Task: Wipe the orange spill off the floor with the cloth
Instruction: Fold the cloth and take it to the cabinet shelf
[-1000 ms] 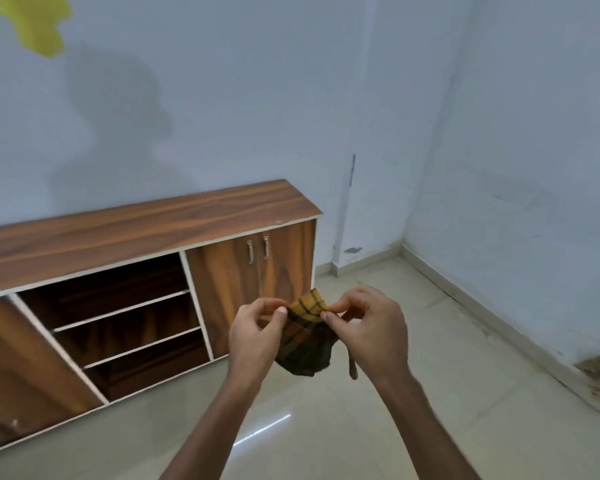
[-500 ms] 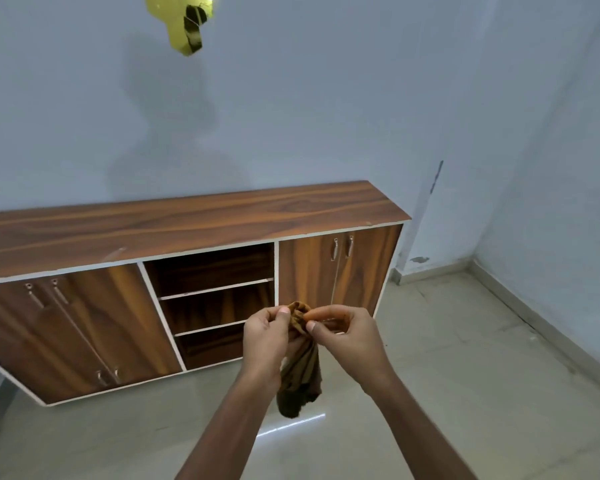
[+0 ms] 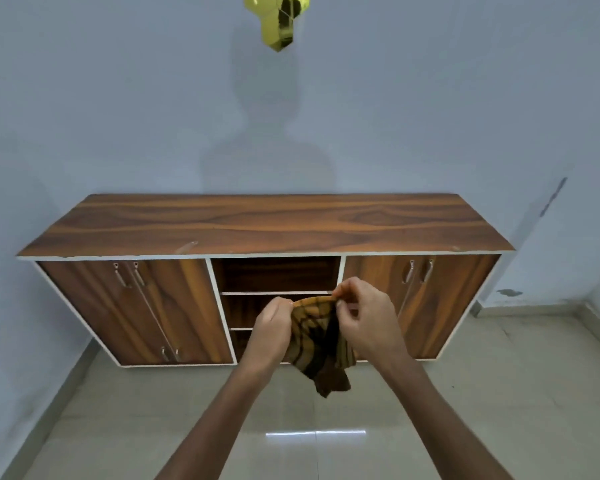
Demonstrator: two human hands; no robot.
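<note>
While both arms reach forward from the bottom edge, the left hand and the right hand hold the cloth up in the air between them, in front of the cabinet. The grip of each hand is clamped on the cloth: the left one pinches its top edge at 9 o'clock, and the right one pinches the same edge at 3 o'clock with thumb and fingers together. The cloth is brown-orange with dark stripes; its top edge is stretched between the two hands and the rest hangs down loose, with the lowest corner at 6 o'clock, well above the floor. The floor has pale tiles with a bright reflection at 6 o'clock from the cloth. I cannot see an orange spill on the part of the floor that shows. The cabinet stands against the wall, with open shelves in the middle behind the hands and closed doors on both sides. At 12 o'clock, high on the wall, there is a shiny yellow thing.
</note>
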